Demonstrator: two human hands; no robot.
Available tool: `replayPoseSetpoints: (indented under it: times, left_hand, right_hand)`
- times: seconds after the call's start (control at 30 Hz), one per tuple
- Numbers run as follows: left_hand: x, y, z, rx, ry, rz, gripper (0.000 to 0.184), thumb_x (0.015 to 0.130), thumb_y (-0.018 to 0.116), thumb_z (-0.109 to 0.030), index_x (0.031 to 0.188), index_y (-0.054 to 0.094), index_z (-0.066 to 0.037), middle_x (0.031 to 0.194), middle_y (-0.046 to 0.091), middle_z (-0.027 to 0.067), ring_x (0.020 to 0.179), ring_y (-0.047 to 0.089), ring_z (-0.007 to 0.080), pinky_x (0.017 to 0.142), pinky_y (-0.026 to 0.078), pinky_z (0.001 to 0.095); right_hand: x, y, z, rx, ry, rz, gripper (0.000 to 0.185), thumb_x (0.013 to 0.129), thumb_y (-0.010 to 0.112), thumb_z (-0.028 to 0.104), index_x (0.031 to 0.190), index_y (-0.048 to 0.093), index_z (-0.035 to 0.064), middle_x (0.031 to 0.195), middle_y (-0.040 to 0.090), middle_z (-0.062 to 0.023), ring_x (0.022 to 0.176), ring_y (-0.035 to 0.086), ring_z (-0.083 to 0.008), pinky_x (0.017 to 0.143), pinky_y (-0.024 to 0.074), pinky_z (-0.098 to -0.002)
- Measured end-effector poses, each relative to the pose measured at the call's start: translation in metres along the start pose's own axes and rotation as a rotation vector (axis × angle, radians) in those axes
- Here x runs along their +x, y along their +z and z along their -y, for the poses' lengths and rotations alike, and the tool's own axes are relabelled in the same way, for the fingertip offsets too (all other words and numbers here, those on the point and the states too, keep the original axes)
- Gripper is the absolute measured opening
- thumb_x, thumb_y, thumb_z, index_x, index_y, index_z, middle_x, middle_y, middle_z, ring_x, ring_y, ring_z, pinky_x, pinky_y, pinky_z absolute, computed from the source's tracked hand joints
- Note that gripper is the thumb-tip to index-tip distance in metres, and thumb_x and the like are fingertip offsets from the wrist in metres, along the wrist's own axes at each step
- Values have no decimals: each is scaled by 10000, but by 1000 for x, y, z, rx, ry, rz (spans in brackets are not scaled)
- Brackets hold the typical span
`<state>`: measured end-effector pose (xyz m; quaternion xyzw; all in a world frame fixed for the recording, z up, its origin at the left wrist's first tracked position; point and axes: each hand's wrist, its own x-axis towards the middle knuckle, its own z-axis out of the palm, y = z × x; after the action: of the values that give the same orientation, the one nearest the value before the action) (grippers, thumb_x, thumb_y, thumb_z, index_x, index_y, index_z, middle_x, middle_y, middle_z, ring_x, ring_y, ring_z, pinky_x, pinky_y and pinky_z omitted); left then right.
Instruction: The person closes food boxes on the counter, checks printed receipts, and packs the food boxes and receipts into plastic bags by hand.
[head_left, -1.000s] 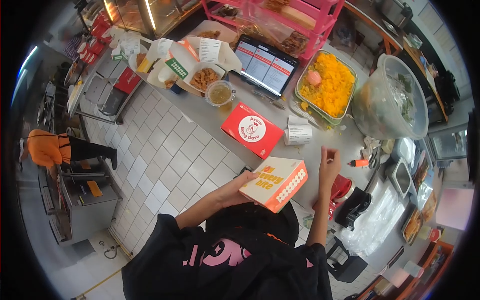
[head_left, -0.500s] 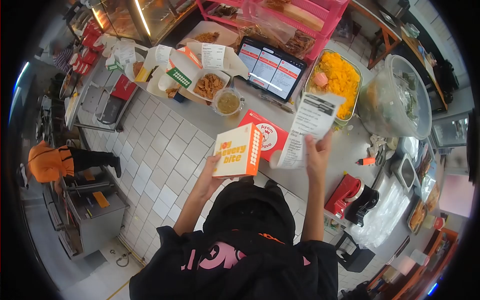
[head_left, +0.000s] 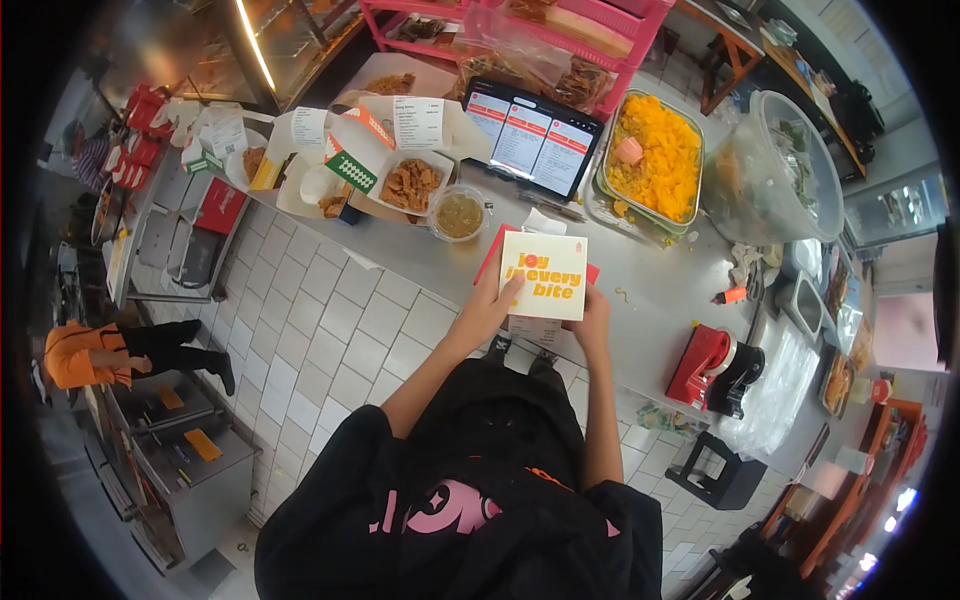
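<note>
My left hand [head_left: 490, 310] grips the left lower side of a small cream carton box [head_left: 545, 275] printed "joy in every bite" in yellow and orange. At the box's lower right corner is my right hand [head_left: 592, 318], its fingers curled and partly hidden behind the box. A printed paper receipt [head_left: 537, 330] hangs out below the box, against the right hand; most of it is hidden. Behind the carton, edges of a red box [head_left: 488, 262] show on the counter.
On the metal counter [head_left: 640, 330] stand open boxes of fried chicken [head_left: 410, 186], a lidded cup [head_left: 460, 214], a tablet [head_left: 530, 140], a tray of yellow food [head_left: 655, 155], a large clear tub [head_left: 775, 165] and a red tape dispenser [head_left: 700, 365]. A person in orange [head_left: 85, 355] stands left.
The carton has moved right and turned its printed top toward me. My right hand has brought the receipt down and left, behind the carton. The view has shifted slightly.
</note>
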<state>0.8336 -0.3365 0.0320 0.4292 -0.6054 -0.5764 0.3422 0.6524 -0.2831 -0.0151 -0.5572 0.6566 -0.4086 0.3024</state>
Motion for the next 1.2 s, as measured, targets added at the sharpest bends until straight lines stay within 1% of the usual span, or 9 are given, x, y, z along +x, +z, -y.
replayPoseSetpoints:
  times: [0.03,0.1,0.33,0.43,0.5,0.77,0.9,1.0,1.2]
  left_hand:
    - [4,-3,6,-5,3,10,558,904,465,-269,1350,269,4,1262,426,213,1126,464,263,955,342,326]
    - [7,-9,12,380,-32,104,556,896,482,-292,1328,307,12,1224,438,236,1064,471,328,915,363,387]
    - [3,-7,21,903,101,-180,610,863,513,-415,1269,396,24,1179,449,221,1064,424,415,905,357,459]
    - [9,-8,43,680,73,-254,571,844,568,-400,1203,464,30,1134,506,199,1051,483,347,903,388,405]
    - [15,-13,30,13,-89,3,515,835,613,-339,1171,491,31,1073,572,158,999,546,250,880,417,346]
    - [-4,26,6,-15,-146,28,494,883,569,-265,1251,391,12,1190,495,118,1072,481,161,922,367,284]
    - [-22,101,-65,-18,-159,60,543,894,553,-256,1296,308,13,1230,438,133,1116,440,178,944,348,307]
    - [-31,177,-103,9,58,128,570,889,552,-235,1314,265,14,1240,398,125,1114,425,178,943,346,320]
    - [-36,388,-151,427,638,587,746,809,608,-372,1294,252,69,1189,370,249,1094,379,370,941,314,438]
  right_hand:
    - [-2,-11,6,-7,4,-9,302,880,480,92,1173,491,16,1019,602,-155,743,605,-177,635,473,-273]
    - [-7,-31,16,783,455,77,347,914,452,108,1253,451,32,1070,595,-175,744,614,-159,612,482,-259]
    - [-25,-32,-33,294,301,-96,416,955,396,232,1325,353,44,1085,587,-155,803,609,-145,639,491,-250]
    - [-28,2,-35,179,217,-83,434,951,411,258,1301,369,5,1107,568,-144,976,560,-195,811,458,-308]
    - [-23,15,1,321,144,-142,489,919,472,271,1292,359,-23,1161,520,-179,1075,506,-259,910,399,-355]
    - [-45,-40,24,289,142,-334,664,821,620,324,1314,328,-11,1237,449,-227,1171,432,-314,974,341,-391]
    - [-73,-129,42,251,138,-427,700,804,654,290,1336,297,8,1255,406,-172,1205,392,-272,982,343,-371]
    - [-107,-215,26,271,52,-655,770,731,733,251,1325,305,13,1240,378,-161,1208,365,-253,987,339,-369]
    - [-221,-379,-52,828,65,-941,670,801,554,208,1374,214,138,1326,370,-144,1179,422,-224,960,383,-345]
